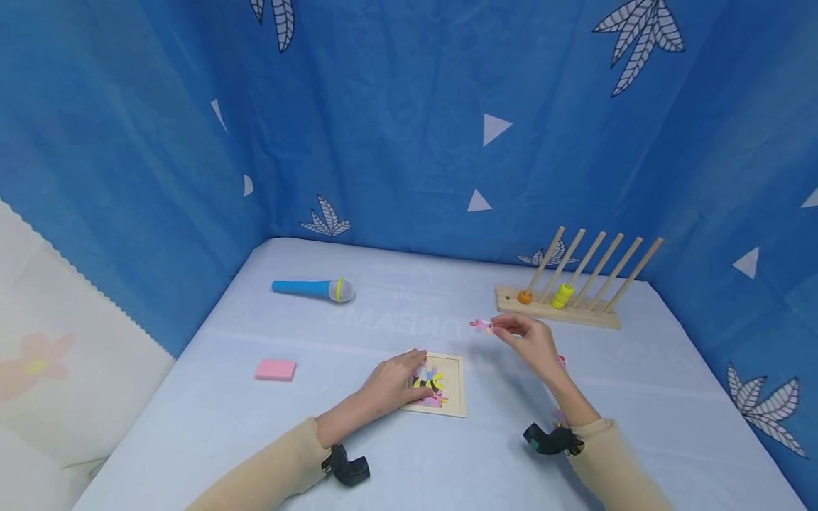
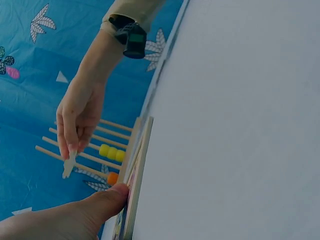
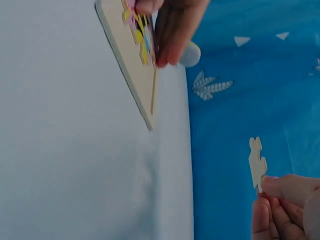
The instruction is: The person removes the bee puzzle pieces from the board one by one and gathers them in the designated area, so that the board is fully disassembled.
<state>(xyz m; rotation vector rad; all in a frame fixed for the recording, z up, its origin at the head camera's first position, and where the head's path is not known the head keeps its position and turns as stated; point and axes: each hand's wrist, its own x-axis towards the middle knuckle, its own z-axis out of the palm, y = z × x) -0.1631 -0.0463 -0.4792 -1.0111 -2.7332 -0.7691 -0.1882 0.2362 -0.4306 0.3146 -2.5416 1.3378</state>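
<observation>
A wooden jigsaw tray (image 1: 454, 383) lies on the table, its left part filled with colourful pieces (image 1: 434, 380), one with yellow and black stripes. My left hand (image 1: 390, 383) holds the tray at its left side, fingers at the far rim and thumb over the near pieces. Right of it and raised over the table, my right hand (image 1: 527, 341) pinches a pink jigsaw piece (image 1: 482, 325) between thumb and fingertips. Its plain wooden back (image 3: 257, 162) shows in the right wrist view. More pink pieces (image 1: 562, 361) lie partly hidden by the right forearm.
A wooden bead stand (image 1: 556, 310) with upright pegs, an orange bead and yellow beads stands at the back right. A blue toy microphone (image 1: 313, 288) lies at the back left, with a pink block (image 1: 276, 370) nearer. Blue curtain (image 1: 409, 128) hangs behind the table.
</observation>
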